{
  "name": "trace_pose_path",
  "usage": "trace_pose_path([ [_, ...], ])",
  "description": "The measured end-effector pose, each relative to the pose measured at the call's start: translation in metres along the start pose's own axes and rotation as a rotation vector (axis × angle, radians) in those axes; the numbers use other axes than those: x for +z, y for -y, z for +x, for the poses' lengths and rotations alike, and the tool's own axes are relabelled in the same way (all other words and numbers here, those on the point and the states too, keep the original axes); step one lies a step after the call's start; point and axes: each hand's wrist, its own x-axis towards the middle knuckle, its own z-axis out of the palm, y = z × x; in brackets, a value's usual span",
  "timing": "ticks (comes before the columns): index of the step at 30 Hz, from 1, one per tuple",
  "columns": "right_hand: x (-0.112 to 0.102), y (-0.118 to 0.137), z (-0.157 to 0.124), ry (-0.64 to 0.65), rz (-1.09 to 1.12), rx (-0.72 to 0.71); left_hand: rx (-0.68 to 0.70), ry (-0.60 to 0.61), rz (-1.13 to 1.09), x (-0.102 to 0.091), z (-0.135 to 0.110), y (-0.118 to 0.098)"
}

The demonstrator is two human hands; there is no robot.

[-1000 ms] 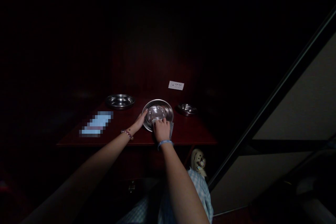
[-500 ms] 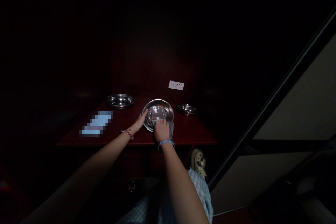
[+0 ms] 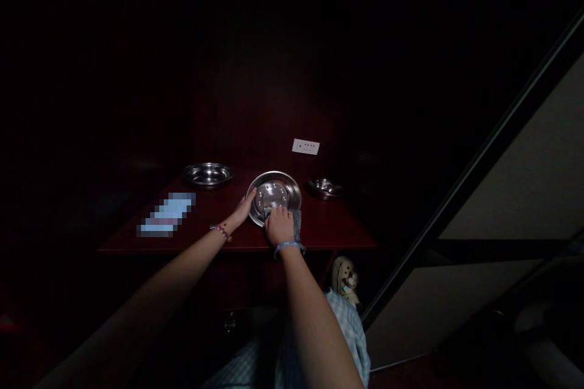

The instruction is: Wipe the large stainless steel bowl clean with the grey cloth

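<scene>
A shiny round steel bowl (image 3: 272,185) is tilted toward me above the front of the dark red desk (image 3: 337,228). My left hand (image 3: 241,211) grips its left rim, with the thumb on the inner side. Closed round a grey cloth (image 3: 297,223), my right hand (image 3: 280,226) presses against the lower inside of the bowl. Part of the cloth hangs out on the right of that hand; the rest is hidden under the fingers.
Another steel bowl (image 3: 208,175) rests at the back left of the desk, and a smaller steel dish (image 3: 325,188) at the right. A blurred-out pale blue item (image 3: 168,215) lies at the left. A white socket plate (image 3: 305,146) is on the back wall. Below the desk edge shows a beige clog (image 3: 343,276).
My right hand with the cloth has shifted very slightly left on the bowl's inside. My left hand keeps its hold, and the other dishes stay in place.
</scene>
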Motion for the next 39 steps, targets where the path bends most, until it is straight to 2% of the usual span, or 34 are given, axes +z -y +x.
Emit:
trace_pose_path([
  [15, 0.0028, -0.0016, 0.0016, 0.015, 0.005, 0.048, 0.002, -0.016, -0.018, 0.0045, -0.0032, -0.0018],
  [39, 0.0093, -0.0043, 0.0022, 0.010, 0.007, 0.012, 0.001, 0.005, -0.009, 0.0036, -0.0011, -0.0003],
])
